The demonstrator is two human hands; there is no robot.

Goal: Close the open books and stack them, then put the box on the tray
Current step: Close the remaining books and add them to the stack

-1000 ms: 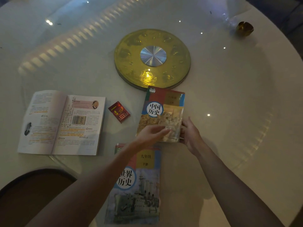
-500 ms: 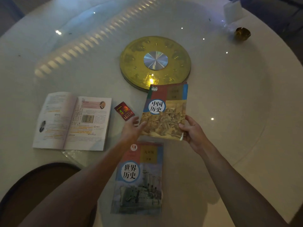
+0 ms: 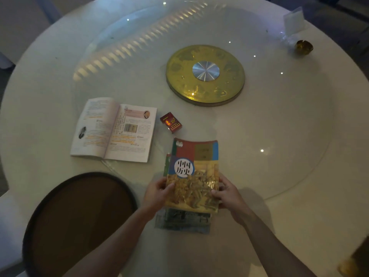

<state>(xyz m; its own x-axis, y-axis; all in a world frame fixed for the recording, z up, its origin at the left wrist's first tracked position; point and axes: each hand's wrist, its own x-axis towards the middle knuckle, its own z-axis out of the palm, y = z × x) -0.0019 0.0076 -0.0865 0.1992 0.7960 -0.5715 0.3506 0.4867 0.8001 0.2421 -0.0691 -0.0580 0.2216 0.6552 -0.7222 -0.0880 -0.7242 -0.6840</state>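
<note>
Since half a second ago, the closed book [image 3: 192, 172] with the colourful cover has been brought nearer and lowered onto the other closed book [image 3: 182, 221], whose near edge and a strip of left edge show from beneath it. The upper book is gripped at its near corners from both sides. The left hand [image 3: 157, 193] is curled around the left edge, thumb laid on the cover and fingers tucked under. The right hand [image 3: 227, 194] is closed on the right edge in the same way, its thumb on the cover. Whether the upper book is already resting fully on the lower one cannot be told; it is set slightly further away and to the right, so the two are not squared up.

To the left of the hands, at the near edge of the white round table [image 3: 299, 176], a dark round tray [image 3: 79, 216] is seen, with nothing visible on it. Beyond the tray, a third book [image 3: 113, 129] is lying open, pages up. Just to its right, and just beyond the far edge of the held book, a small red box [image 3: 171, 122] is lying flat on the table, well apart from the tray. Further away, near the table's middle, a gold disc [image 3: 205, 74] with a silver centre is seen.
</note>
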